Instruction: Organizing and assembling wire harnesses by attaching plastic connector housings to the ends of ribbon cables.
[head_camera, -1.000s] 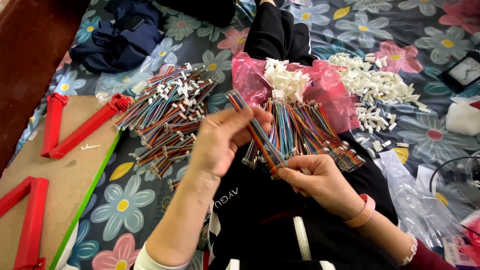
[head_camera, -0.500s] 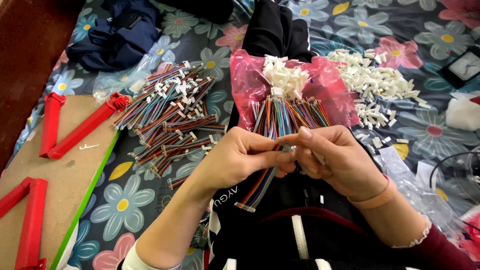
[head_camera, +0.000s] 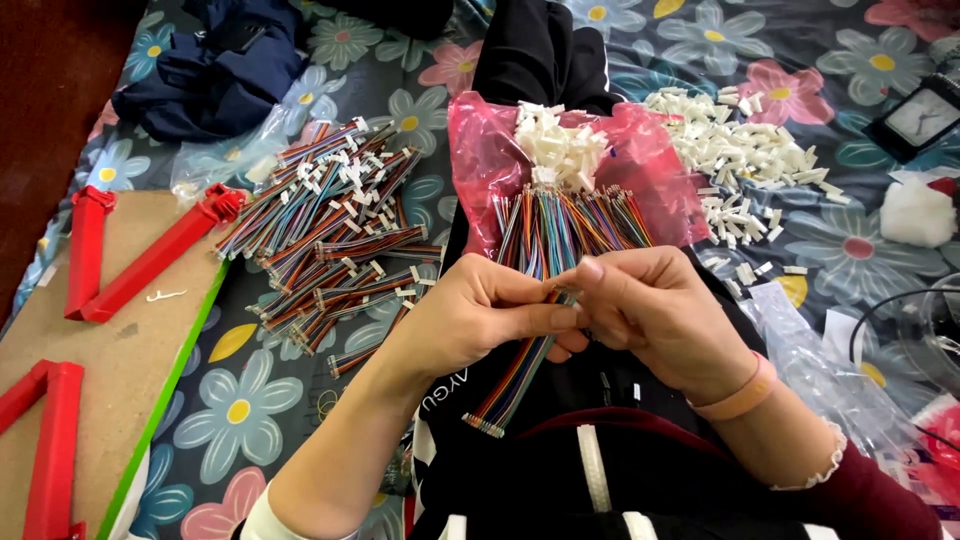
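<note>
Near the lap, left hand (head_camera: 480, 315) and right hand (head_camera: 650, 310) meet, both pinching one striped ribbon cable (head_camera: 515, 375) hanging toward the lap. Beyond them, loose cables (head_camera: 570, 225) fan before white plugs (head_camera: 560, 150) on pink plastic (head_camera: 480, 160).

Floral bedsheet (head_camera: 300, 400), grey w/ blue, pink, white flowers, covers most of view. Brown board (head_camera: 90, 370) w/ green edge at 8 o'clock. Dark reddish floor (head_camera: 45, 90) at 10 o'clock. Even light.
</note>
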